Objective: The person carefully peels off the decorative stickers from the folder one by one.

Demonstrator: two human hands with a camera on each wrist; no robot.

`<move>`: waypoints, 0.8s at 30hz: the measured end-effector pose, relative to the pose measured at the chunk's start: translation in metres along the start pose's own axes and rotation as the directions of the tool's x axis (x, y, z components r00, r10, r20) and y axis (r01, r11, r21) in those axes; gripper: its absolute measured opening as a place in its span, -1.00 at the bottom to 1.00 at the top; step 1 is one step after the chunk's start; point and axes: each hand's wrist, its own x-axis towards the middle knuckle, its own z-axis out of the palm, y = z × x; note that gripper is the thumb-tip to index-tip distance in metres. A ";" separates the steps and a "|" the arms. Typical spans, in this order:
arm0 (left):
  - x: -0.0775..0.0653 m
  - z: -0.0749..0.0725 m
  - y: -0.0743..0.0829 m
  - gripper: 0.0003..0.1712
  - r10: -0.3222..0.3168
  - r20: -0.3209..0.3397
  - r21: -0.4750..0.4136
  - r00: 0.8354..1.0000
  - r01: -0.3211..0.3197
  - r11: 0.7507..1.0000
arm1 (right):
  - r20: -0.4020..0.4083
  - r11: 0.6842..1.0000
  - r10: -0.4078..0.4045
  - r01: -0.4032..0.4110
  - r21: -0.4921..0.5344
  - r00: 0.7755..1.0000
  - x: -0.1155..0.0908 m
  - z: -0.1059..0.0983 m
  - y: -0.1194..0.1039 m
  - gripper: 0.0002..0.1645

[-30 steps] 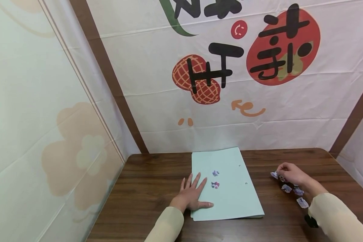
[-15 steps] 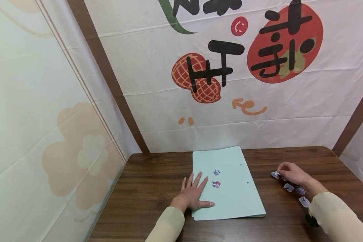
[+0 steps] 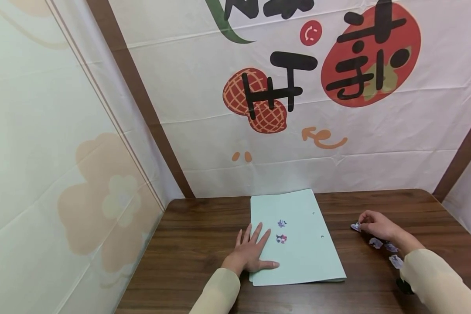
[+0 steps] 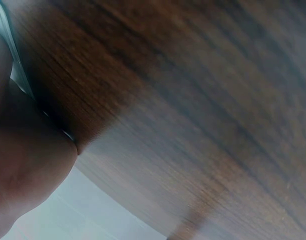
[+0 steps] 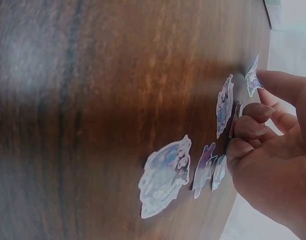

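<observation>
My left hand [image 3: 248, 255] lies flat with spread fingers on the left edge of a pale mint folder [image 3: 302, 257] that has small punched holes. Two small purple and pink cartoon stickers, an upper sticker [image 3: 282, 223] and a lower sticker [image 3: 281, 239], are on the folder near those fingertips. To the right, my right hand [image 3: 378, 225] pinches a cut-out cartoon sticker [image 5: 252, 77] between thumb and index finger, just over the table. Its other fingers curl above several loose stickers; the nearest in the right wrist view is a large bluish sticker [image 5: 165, 177].
The brown wooden table [image 3: 196, 244] extends on both sides of the folder. A small black object [image 3: 404, 286] sits beside the right sleeve, partly hidden. A printed white cloth [image 3: 204, 131] hangs behind the table, with more cloth at the sides.
My right hand, pinching the sticker, has shifted slightly left relative to the loose stickers. The head view has moved a little. My left hand stays on the folder.
</observation>
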 end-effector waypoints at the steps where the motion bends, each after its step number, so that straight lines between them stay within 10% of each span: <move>1: 0.001 0.001 -0.001 0.21 -0.001 -0.006 -0.003 1.000 0.001 1.000 | 0.001 1.000 -0.001 0.001 -0.002 1.000 0.000 0.000 0.000 -0.82; 24: 0.010 0.012 -0.008 0.23 -0.007 -0.011 -0.005 1.000 0.007 1.000 | -0.017 0.999 0.022 -0.023 -0.024 1.000 0.000 0.003 0.002 -0.68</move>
